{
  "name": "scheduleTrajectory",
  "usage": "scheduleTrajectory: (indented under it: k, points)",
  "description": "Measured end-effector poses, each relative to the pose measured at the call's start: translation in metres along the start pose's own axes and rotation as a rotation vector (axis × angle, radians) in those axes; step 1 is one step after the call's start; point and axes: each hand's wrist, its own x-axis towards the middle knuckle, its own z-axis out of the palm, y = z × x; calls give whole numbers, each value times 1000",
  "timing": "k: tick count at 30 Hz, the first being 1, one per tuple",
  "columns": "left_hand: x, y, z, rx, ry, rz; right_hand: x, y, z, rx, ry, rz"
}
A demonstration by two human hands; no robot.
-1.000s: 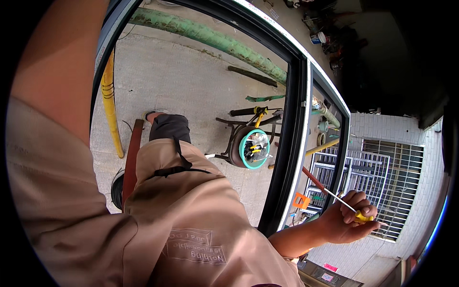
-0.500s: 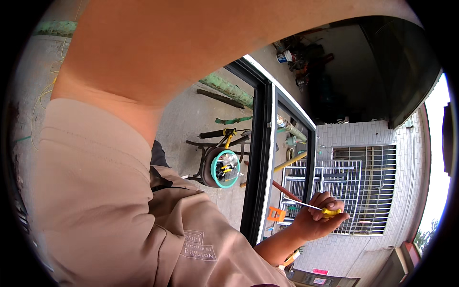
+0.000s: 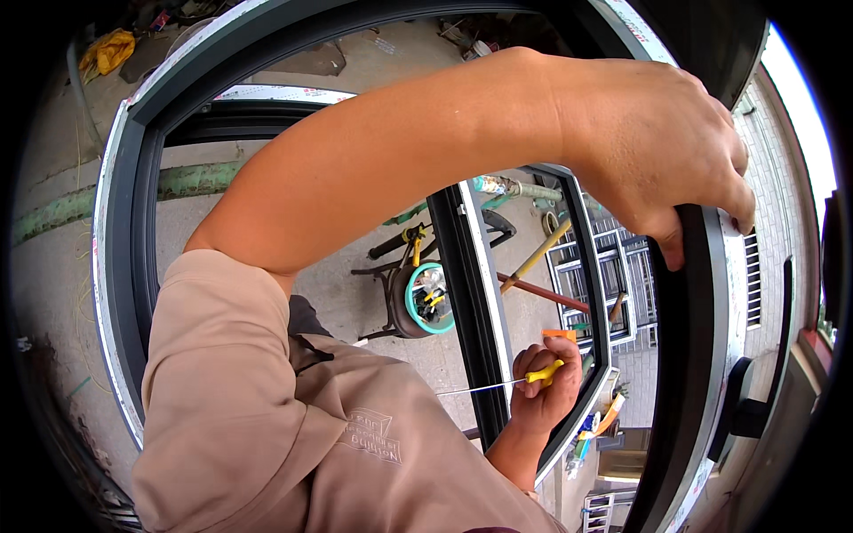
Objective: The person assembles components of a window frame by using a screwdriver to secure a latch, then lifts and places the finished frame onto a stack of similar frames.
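Observation:
My left arm stretches across the upper middle, and my left hand (image 3: 662, 147) closes over the edge of a dark window frame (image 3: 689, 355), with the thumb on one side and fingers on the other. Lower down, my right hand (image 3: 544, 391) is closed around the yellow handle of a screwdriver (image 3: 542, 373). The thin metal shaft points left, past a dark inner bar (image 3: 471, 293) of the frame, toward my shirt. I cannot make out its tip. White film with printed marks lines the frame's outer edges.
Beyond the frame, a teal basin (image 3: 411, 298) of small items rests on a round stool. A yellow caulking gun (image 3: 416, 244) lies near it. Green wrapped tubing (image 3: 200, 180) runs along the floor. White metal grilles (image 3: 622, 266) lean by a pale brick wall.
My left hand has come into view, holding the frame. My right hand has shifted left with the screwdriver, whose shaft is now nearly level. The view has turned, showing more of the frame.

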Motion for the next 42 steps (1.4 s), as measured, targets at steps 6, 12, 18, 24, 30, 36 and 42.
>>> scheduleTrajectory:
  k: [6, 12, 18, 24, 30, 36, 42]
  points:
    - [-28, -8, 41, -28, -82, -104, -7, -7, 1, -20, 177, 50]
    - [-54, -7, 80, -154, -286, -283, -31, 9, -21, 182, 182, 87]
    - [-67, -10, 105, -139, -511, -168, -41, 31, -13, 319, 408, 270]
    - [-77, -19, 141, -625, -404, -259, -45, 33, 0, 539, 618, 386]
    - [-27, 18, 160, -704, -695, -206, -59, 33, 14, 702, 816, 479]
    - [-44, 39, 172, -717, -840, -329, -70, 36, 21, 733, 894, 619]
    - [-74, 49, 184, -742, -970, -496, -90, 52, 21, 767, 882, 768]
